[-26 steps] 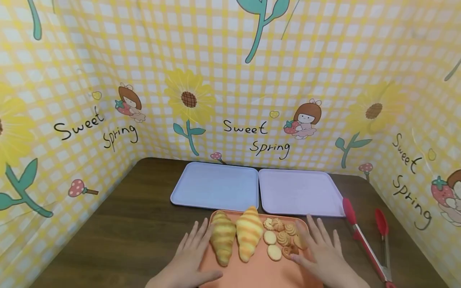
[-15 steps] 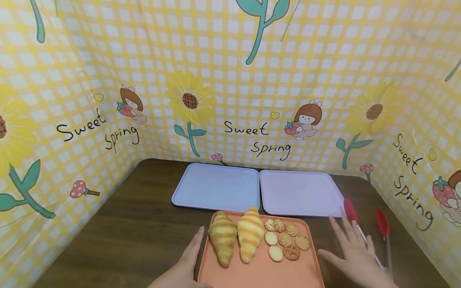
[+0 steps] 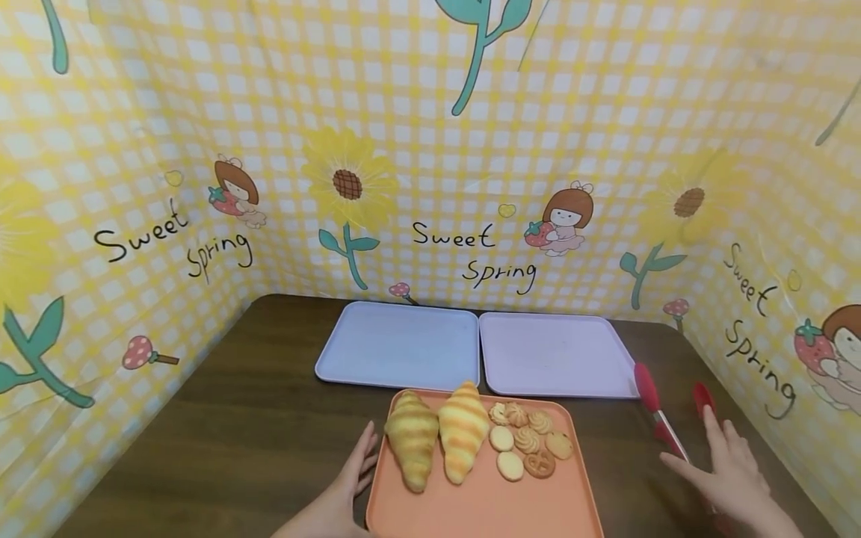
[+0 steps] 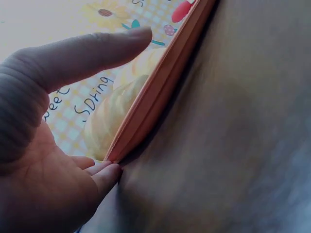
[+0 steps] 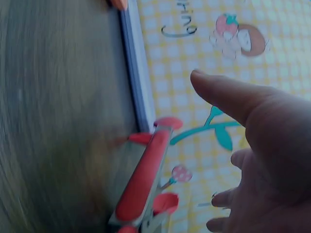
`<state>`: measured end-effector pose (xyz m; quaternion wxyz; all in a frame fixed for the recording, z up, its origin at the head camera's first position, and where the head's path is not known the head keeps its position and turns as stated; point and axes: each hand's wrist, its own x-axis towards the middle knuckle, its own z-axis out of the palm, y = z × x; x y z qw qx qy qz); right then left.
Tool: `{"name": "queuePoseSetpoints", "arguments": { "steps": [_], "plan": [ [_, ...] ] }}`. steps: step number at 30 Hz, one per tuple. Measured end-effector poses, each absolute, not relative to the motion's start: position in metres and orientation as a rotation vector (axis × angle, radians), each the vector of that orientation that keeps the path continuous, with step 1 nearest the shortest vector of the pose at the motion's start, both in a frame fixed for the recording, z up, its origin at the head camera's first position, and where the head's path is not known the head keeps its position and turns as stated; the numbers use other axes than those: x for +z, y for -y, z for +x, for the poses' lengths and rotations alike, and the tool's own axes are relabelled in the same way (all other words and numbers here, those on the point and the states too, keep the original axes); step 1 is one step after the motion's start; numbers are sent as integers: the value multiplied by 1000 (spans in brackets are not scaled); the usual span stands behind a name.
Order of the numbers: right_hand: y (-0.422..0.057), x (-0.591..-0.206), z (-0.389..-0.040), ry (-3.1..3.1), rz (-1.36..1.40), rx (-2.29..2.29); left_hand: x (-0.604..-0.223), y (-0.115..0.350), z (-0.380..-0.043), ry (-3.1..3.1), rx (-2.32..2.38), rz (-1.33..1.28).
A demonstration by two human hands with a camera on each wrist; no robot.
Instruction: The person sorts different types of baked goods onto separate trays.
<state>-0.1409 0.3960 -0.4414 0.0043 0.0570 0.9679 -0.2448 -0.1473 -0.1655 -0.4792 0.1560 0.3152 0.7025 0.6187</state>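
Observation:
My left hand (image 3: 339,489) stands at the left side of an orange tray (image 3: 484,514); in the left wrist view its fingertips touch the tray's edge (image 4: 150,99) and the thumb is stretched out. On that tray lie a browner croissant (image 3: 412,441) and a paler striped croissant (image 3: 464,433), beside several small cookies (image 3: 527,439). Over at the right, my right hand (image 3: 733,474) hovers above red-tipped tongs (image 3: 671,437), its fingers spread and holding nothing. The hand hides the handle end in the head view. The right wrist view shows the tongs' red grip (image 5: 146,174) below the thumb.
Behind the orange tray, a blue tray (image 3: 403,347) and a lilac tray (image 3: 558,357) stand side by side. The dark wooden table (image 3: 222,433) ends at a yellow checked cloth (image 3: 444,164) that rises at the back and both sides.
My right hand has moved right, from over the cookies to above the tongs. The left hand has shifted from beside the left croissant to the tray's left edge. Trays and pastries stay put.

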Motion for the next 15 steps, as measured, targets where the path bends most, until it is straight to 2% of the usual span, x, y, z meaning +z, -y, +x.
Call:
{"name": "queuePoseSetpoints", "arguments": {
  "steps": [15],
  "plan": [
    [-422, -462, -155, -2872, 398, -816, -478, 168, -149, -1924, 1798, 761]
  ]
}}
